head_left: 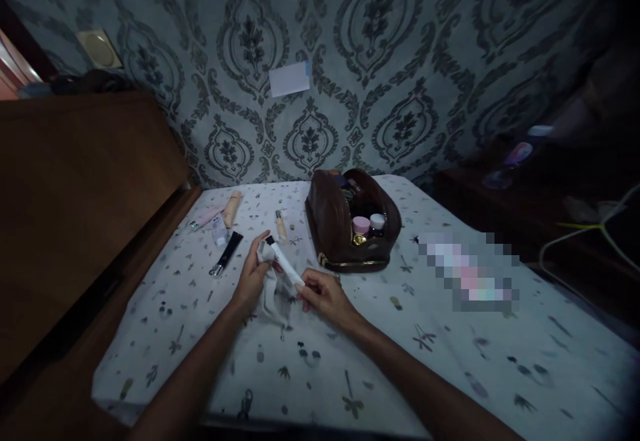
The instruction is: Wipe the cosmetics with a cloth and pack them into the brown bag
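Observation:
A white tube with a black cap (284, 260) lies slanted between my two hands. My left hand (253, 273) is closed on a crumpled white cloth (271, 296), which touches the capped end of the tube. With its fingers pinched, my right hand (325, 293) grips the tube's lower end. Just behind my right hand stands an open brown bag (327, 218), with a pink-lidded jar (361, 225) and a white-lidded jar (377, 221) in it. Left of my left hand lies a black tube (227, 254).
Behind the black tube lie a clear-white tube (219, 229), a beige tube (231, 208) and a pink one (207, 217). A small beige bottle (281, 225) is left of the bag. A blurred-out item (470, 271) lies right. Brown wooden furniture (90, 201) borders the left.

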The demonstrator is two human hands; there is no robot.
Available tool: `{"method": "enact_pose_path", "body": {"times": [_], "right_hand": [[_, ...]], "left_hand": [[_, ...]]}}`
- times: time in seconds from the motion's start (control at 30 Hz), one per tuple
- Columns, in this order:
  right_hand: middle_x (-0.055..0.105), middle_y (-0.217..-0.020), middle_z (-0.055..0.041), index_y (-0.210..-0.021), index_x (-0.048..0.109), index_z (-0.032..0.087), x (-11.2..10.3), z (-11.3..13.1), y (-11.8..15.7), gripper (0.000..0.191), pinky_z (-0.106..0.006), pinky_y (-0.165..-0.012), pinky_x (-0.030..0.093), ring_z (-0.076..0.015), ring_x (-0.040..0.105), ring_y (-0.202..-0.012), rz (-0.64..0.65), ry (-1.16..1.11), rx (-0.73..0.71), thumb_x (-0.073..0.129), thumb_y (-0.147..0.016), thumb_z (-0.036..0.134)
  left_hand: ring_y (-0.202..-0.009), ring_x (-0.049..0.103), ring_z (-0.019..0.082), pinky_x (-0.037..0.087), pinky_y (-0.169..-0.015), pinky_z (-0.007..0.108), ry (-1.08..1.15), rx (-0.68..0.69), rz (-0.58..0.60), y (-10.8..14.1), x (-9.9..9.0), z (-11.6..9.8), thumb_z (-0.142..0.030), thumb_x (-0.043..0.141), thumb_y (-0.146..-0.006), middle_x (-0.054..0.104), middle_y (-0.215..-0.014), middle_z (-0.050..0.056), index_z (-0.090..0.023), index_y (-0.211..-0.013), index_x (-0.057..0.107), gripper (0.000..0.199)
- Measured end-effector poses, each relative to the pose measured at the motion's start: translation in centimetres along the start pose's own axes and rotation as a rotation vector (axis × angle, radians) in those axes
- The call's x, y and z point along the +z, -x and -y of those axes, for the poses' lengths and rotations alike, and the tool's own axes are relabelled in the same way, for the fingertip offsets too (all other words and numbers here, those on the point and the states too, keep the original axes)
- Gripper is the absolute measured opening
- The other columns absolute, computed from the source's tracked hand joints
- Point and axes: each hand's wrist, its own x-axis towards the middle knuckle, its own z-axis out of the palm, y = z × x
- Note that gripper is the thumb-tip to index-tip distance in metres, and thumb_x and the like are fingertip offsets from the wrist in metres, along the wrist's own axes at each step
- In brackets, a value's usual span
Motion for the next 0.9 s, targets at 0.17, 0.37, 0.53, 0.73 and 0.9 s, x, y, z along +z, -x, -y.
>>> {"method": "enact_pose_path", "body": {"times": [0.17, 0.37, 0.53, 0.73, 0.9], "right_hand": [[0.061, -0.064, 0.0003, -0.071, 0.051, 0.018, -0.3, -0.2, -0.1, 0.047, -0.022, -0.049, 0.038, -0.0103, 0.054, -0.050, 0.053, -0.034, 0.037, 0.062, -0.080, 0.063], [0.060, -0.064, 0.0016, -0.072, 0.053, 0.017, -0.8, 1.2, 0.4, 0.045, -0.022, -0.050, 0.039, -0.0097, 0.054, -0.050, 0.171, -0.047, 0.079, 0.065, -0.080, 0.060], [0.064, -0.067, -0.0002, -0.075, 0.055, 0.017, -0.8, 1.6, 0.5, 0.046, -0.021, -0.047, 0.039, -0.0103, 0.058, -0.051, 0.172, -0.091, 0.116, 0.065, -0.078, 0.062], [0.061, -0.052, 0.0035, -0.093, 0.062, 0.016, -0.8, 0.1, -0.2, 0.049, -0.020, -0.040, 0.035, -0.0115, 0.055, -0.041, -0.026, -0.216, 0.158, 0.073, -0.071, 0.059], [0.060, -0.048, 0.0025, -0.079, 0.065, 0.016, -1.0, -0.4, -0.5, 0.043, -0.021, -0.039, 0.035, -0.0100, 0.050, -0.039, -0.131, -0.235, 0.161, 0.077, -0.068, 0.055]], "left_hand": [[-0.067, 0.055, 0.015, 0.042, -0.064, 0.023, 0.127, -0.042, 0.034, -0.4, -1.0, -1.2, -0.033, 0.061, -0.083, 0.060, -0.070, -0.001, -0.021, -0.133, 0.054, 0.052], [-0.060, 0.050, 0.013, 0.038, -0.057, 0.020, 0.088, -0.041, -0.019, -0.5, -1.1, -1.7, -0.053, 0.067, -0.081, 0.058, -0.064, -0.001, -0.018, -0.125, 0.062, 0.057], [-0.052, 0.047, 0.012, 0.034, -0.050, 0.020, 0.065, -0.059, 0.011, -0.8, -1.6, -1.5, -0.053, 0.071, -0.077, 0.056, -0.059, -0.002, -0.017, -0.108, 0.068, 0.048], [-0.056, 0.050, 0.013, 0.037, -0.055, 0.022, -0.013, -0.020, 0.027, -0.8, -1.7, -0.8, -0.052, 0.069, -0.078, 0.058, -0.062, -0.002, -0.018, -0.098, 0.067, 0.039], [-0.069, 0.051, 0.016, 0.038, -0.067, 0.023, -0.104, 0.058, 0.031, -0.7, -1.3, -0.5, -0.049, 0.065, -0.082, 0.056, -0.067, -0.002, -0.019, -0.087, 0.064, 0.030]]}}
